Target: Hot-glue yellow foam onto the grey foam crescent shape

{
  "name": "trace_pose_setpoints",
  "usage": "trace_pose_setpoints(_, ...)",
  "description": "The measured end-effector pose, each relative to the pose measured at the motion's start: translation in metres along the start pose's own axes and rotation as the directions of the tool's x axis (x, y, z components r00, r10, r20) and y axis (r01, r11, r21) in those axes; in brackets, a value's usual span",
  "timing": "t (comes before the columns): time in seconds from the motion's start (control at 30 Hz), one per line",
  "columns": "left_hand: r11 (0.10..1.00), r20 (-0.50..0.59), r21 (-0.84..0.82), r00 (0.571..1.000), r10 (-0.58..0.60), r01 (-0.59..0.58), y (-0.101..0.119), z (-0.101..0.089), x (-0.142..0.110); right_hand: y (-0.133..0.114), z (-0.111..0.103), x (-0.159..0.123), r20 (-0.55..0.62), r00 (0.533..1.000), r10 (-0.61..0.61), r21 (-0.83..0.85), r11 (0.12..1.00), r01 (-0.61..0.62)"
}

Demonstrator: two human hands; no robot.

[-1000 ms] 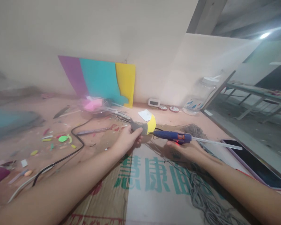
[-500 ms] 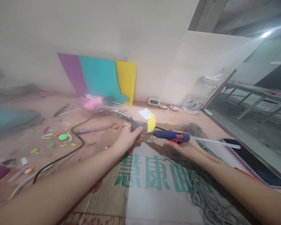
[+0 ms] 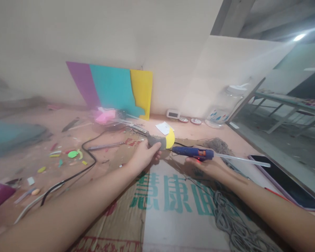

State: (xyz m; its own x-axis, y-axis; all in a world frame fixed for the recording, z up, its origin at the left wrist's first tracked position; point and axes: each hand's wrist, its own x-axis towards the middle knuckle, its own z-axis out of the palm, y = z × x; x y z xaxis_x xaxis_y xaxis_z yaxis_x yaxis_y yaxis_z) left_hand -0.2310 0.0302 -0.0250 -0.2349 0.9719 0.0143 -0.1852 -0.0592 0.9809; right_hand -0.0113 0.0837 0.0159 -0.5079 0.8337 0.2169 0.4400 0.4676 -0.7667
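Note:
My left hand is closed on a small curved piece, grey cord-covered at one end and bare yellow at the other. My right hand grips a blue hot glue gun with its red light lit. A clear glue stick sticks out of the gun's back end. The gun's nozzle points left and sits at the lower edge of the yellow part; whether it touches cannot be made out. Grey cord lies in loose coils below my right forearm.
A printed cardboard sheet lies under my hands. Purple, teal and yellow sheets lean on the wall. A clear bottle, a small white timer and a phone stand or lie around. Colourful scraps and a black cable are at left.
The view has shifted very slightly. Both hands keep the same hold, and the glue gun stays by the yellow part of the piece.

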Motion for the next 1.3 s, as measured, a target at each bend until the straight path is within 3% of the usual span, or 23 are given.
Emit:
trace_pose_setpoints(0.2,1.0,0.001,-0.001,1.0,-0.015,0.015,0.003,0.002,-0.001,0.0,-0.002,-0.001,0.06,0.998,-0.025,-0.079,0.996,0.03)
trace_pose_setpoints(0.37,0.998,0.001,-0.043,0.999,-0.045,0.045,0.003,0.003,-0.001,0.001,-0.002,-0.001,0.055,0.998,-0.033,-0.1,0.994,0.038)
trace_pose_setpoints(0.73,1.0,0.014,-0.014,1.0,0.003,-0.003,-0.002,-0.001,0.001,0.005,-0.002,0.0,0.037,0.998,-0.053,-0.172,0.983,0.059)
trace_pose_setpoints(1.0,0.999,0.02,-0.039,1.0,-0.002,0.002,-0.004,0.0,0.002,0.01,-0.001,-0.001,0.02,1.0,-0.01,-0.041,0.999,0.011)
trace_pose_setpoints(1.3,0.999,-0.006,0.003,0.999,-0.035,0.035,0.005,0.003,-0.003,0.004,-0.004,-0.001,0.025,0.999,-0.024,-0.126,0.992,0.027)
